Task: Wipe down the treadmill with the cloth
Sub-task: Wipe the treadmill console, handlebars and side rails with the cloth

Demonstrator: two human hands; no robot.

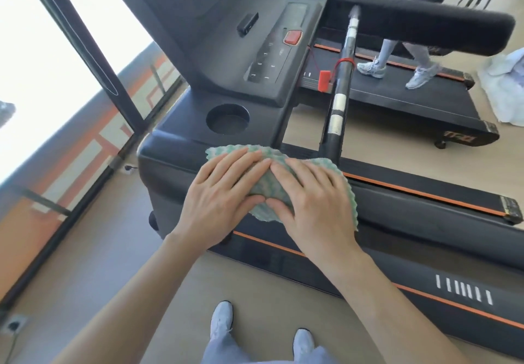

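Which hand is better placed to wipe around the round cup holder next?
Left, probably: the left hand lies flat on the cloth nearer the cup holder; the right hand sits toward the handrail.

I was looking at a gym: beyond the near treadmill [411, 202] a person [386, 48] walked on a second treadmill [419, 105], with big windows [42, 51] left of it.
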